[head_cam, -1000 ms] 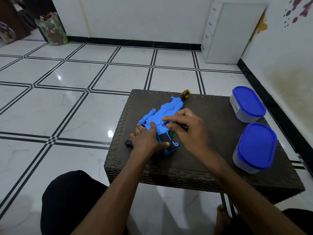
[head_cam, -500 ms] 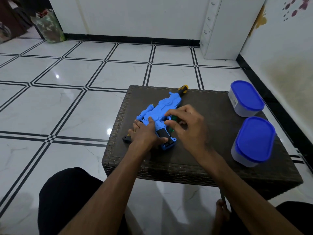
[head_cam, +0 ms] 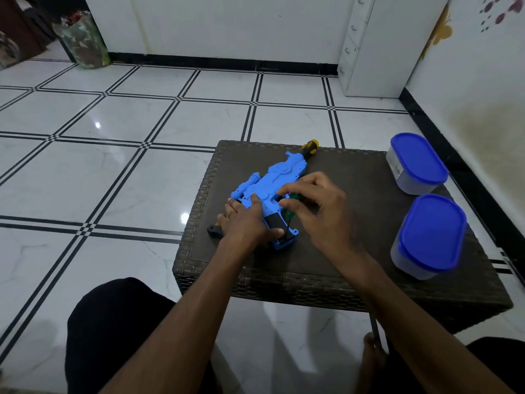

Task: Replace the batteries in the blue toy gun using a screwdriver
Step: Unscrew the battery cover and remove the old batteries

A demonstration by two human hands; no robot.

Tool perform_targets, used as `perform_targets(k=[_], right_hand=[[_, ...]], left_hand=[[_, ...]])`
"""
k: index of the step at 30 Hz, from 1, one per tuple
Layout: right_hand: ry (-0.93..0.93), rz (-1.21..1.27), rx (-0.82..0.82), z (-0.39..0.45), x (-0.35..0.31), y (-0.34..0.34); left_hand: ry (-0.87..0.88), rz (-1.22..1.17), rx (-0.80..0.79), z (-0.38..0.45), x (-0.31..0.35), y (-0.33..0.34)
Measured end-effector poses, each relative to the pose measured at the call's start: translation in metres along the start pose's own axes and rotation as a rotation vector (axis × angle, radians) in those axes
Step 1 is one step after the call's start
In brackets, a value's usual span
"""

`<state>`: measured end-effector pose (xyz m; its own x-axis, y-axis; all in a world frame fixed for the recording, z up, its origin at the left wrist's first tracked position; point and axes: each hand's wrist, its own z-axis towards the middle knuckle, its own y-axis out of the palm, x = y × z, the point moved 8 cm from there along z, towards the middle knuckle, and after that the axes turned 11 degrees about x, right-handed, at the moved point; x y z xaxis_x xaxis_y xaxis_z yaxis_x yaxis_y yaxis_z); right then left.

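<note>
The blue toy gun (head_cam: 272,183) lies flat on a dark woven table (head_cam: 355,211), its yellow and black muzzle pointing to the far edge. My left hand (head_cam: 247,220) presses down on the gun's rear part, next to the black grip panel. My right hand (head_cam: 315,206) is closed around a screwdriver with a green handle (head_cam: 292,214); its thin shaft slants down to the blue base of the grip. A small black part (head_cam: 214,231) with a yellow bit sticks out left of my left hand.
Two clear containers with blue lids stand on the table's right side, one far (head_cam: 417,163) and one near (head_cam: 429,234). A white cabinet (head_cam: 377,46) stands by the wall behind. My knees and one bare foot show below the table's front edge.
My right hand has turned slightly on the screwdriver over the grip. The left hand and the gun stay in place; the view has shifted a little.
</note>
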<state>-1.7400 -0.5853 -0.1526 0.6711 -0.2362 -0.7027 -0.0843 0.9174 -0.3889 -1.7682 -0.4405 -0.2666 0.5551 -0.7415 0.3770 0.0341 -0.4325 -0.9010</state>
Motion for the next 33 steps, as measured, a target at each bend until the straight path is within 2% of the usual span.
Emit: perform_targets(k=[5,8,13,18,22,29,33], right_hand=[[0.066,0.037,-0.100,-0.001,0.001,0.007],[-0.017,0.020,-0.086,-0.002,-0.008,0.007],[0.002,-0.028,-0.017,0.002,-0.001,0.000],[0.088,0.046,-0.123,0.000,0.002,0.002],[0.022,0.025,-0.117,0.000,-0.005,0.003],[0.026,-0.020,-0.115,0.002,-0.001,0.001],[0.090,0.021,-0.111,0.002,0.004,-0.001]], left_hand=[[-0.001,0.003,0.002,0.000,0.000,0.000],[-0.001,0.000,0.002,0.000,0.000,0.000],[0.005,0.009,0.001,0.001,-0.001,0.002],[0.004,0.024,0.001,0.004,-0.003,0.004],[0.005,0.035,0.005,0.003,-0.004,0.003],[0.003,0.066,0.006,0.002,-0.003,0.002],[-0.003,0.082,0.022,-0.001,-0.001,0.000]])
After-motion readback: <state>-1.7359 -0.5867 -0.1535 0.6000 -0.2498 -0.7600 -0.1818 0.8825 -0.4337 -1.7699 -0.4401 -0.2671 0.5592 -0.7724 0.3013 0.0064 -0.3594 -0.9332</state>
